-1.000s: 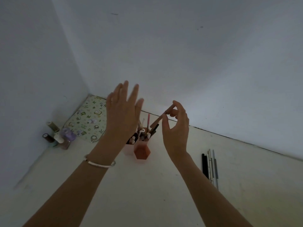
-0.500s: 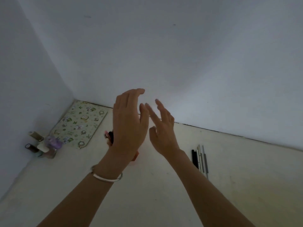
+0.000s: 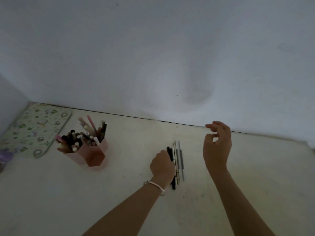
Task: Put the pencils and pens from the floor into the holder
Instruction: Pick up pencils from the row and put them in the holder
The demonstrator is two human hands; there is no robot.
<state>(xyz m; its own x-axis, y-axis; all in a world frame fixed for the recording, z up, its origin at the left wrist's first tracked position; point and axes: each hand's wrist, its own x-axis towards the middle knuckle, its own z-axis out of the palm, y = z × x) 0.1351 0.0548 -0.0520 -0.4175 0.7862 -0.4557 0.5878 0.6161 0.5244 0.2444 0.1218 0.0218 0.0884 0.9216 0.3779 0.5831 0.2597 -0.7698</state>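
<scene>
A pink hexagonal holder (image 3: 95, 156) stands on the floor at the left, packed with several pens and pencils (image 3: 81, 138). A row of pens (image 3: 178, 160) lies side by side on the floor at the centre. My left hand (image 3: 162, 165), with a bracelet on the wrist, is down on the leftmost one, a black pen (image 3: 169, 152), with fingers curled over its middle. The pen still lies flat in line with the others. My right hand (image 3: 217, 147) hovers to the right of the row, fingers loosely curled, holding nothing.
A green patterned mat (image 3: 34, 130) lies in the far left corner by the wall. A purple object (image 3: 6, 155) sits at the left edge. The white wall (image 3: 170, 65) meets the pale floor just behind the pens.
The pencil held by my right hand a second ago is gone from it. Both hands left the holder and moved right; my left hand dropped onto the black pen.
</scene>
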